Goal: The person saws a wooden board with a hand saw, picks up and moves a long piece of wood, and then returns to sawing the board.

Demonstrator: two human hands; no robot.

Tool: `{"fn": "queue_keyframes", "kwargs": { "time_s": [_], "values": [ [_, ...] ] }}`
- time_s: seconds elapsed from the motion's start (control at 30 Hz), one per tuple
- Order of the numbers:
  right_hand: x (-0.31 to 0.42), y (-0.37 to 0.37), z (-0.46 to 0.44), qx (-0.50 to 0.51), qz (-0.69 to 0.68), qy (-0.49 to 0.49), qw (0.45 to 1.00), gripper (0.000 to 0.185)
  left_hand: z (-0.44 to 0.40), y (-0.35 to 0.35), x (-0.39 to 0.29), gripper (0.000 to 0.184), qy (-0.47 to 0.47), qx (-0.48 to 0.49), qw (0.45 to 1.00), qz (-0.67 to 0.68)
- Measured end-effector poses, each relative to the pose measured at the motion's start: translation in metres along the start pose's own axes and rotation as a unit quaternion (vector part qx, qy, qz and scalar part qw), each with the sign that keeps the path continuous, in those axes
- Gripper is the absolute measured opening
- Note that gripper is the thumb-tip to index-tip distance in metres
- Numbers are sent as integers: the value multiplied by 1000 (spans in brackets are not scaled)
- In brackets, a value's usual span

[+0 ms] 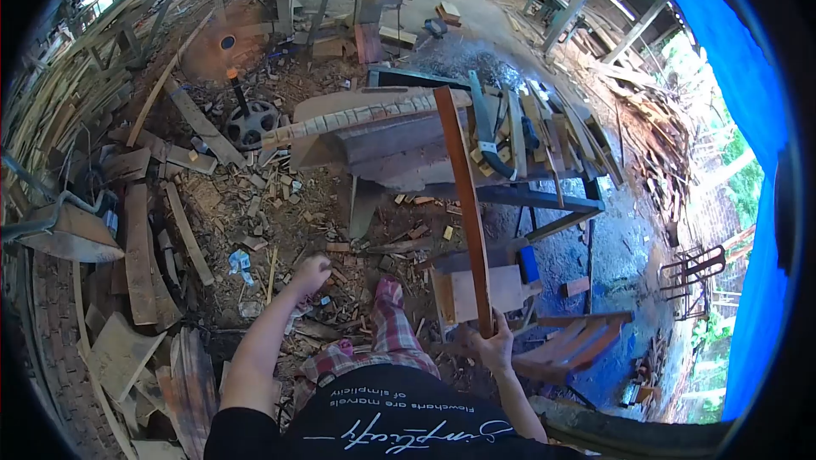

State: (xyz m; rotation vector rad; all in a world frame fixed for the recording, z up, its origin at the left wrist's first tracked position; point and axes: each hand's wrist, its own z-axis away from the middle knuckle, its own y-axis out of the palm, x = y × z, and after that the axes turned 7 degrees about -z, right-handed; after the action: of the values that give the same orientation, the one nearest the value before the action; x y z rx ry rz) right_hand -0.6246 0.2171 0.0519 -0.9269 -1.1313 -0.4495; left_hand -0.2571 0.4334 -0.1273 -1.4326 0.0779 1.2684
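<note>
My right hand [495, 346] is closed round the lower end of a long, narrow reddish-brown wooden board [467, 205]. The board reaches forward from the hand, and its far end lies over the edge of the cluttered workbench [395, 150]. Out over the littered ground, my left hand [312, 275] has its fingers curled in; whether anything small is inside cannot be made out. Below the board's near part is a pale wooden box or block [501, 290] with a blue object [529, 264] at its side.
Wood scraps [255, 213] cover the ground round my feet. Longer planks [140, 256] lie at the left. Offcuts [544, 128] are piled on the bench's right side. A slatted wooden piece [574, 348] stands at the right, and a metal-framed chair [693, 273] is farther right.
</note>
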Motion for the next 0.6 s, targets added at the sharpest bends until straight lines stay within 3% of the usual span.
{"fn": "queue_keyframes", "kwargs": {
  "time_s": [0.07, 0.27, 0.33, 0.4, 0.47, 0.53, 0.6],
  "values": [
    [-5, -7, -41, 5, 65, 39, 997, 64, -51, -15, -49, 34, 6, 2, 998, -67],
    [0, -27, -143, 46, 63, -4, 997, 67, -152, -40, -145, 41, 13, 1, 981, -195],
    [-1, -38, -181, 47, 91, -36, 994, 66, -170, -46, -165, 47, 55, -86, 972, -214],
    [4, -48, -230, 64, 164, -189, 966, 65, -190, -46, -177, 48, 65, -114, 967, -219],
    [23, -53, -280, 63, 233, -225, 944, 64, -204, -48, -187, 49, 76, -142, 961, -226],
    [70, -50, -324, 73, 319, -201, 923, 64, -217, -52, -199, 49, 120, -177, 942, -259],
    [90, -44, -378, 95, 329, -302, 890, 63, -232, -50, -201, 50, 127, -198, 937, -258]
  ]
}}
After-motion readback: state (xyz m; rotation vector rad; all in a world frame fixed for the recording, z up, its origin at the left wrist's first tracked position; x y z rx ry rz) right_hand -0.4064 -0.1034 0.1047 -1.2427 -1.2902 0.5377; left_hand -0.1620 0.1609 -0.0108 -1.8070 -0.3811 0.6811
